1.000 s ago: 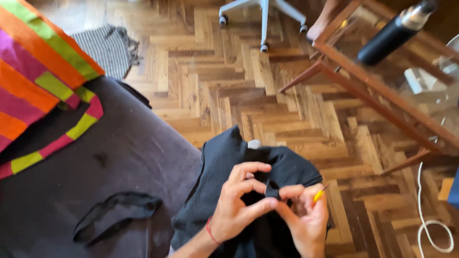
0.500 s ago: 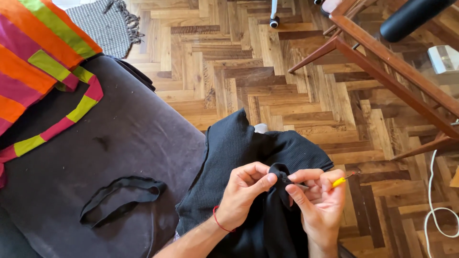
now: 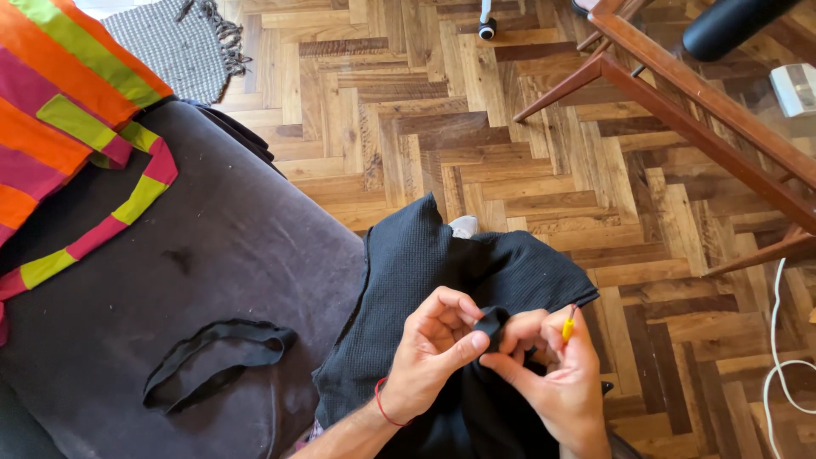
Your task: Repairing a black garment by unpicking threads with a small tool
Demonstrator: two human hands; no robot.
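Both hands have barely shifted since half a second ago, just the view sliding a bit so the black cloth (image 3: 450, 280) sits more toward the bottom centre of the frame now. Left hand (image 3: 433, 348) is pinching a folded bit of that cloth between thumb and fingers, red band round the wrist. Right hand (image 3: 548, 374) is closed on the same fold from the other side and has a small yellow-handled tool (image 3: 568, 325) poking up between its fingers, can't tell exactly what kind. The two hands are touching at the fold.

Cloth drapes down over the lap and against the edge of the dark sofa (image 3: 170, 280) that fills the lower left. A black strap loop (image 3: 217, 357) lies on the sofa, just left of the cloth. Striped orange, pink and green bag (image 3: 59, 127) is in the upper left. Wooden chair legs (image 3: 697, 102) cross the upper right over the parquet floor (image 3: 408, 110), and a white cable (image 3: 778, 374) runs down the right edge.
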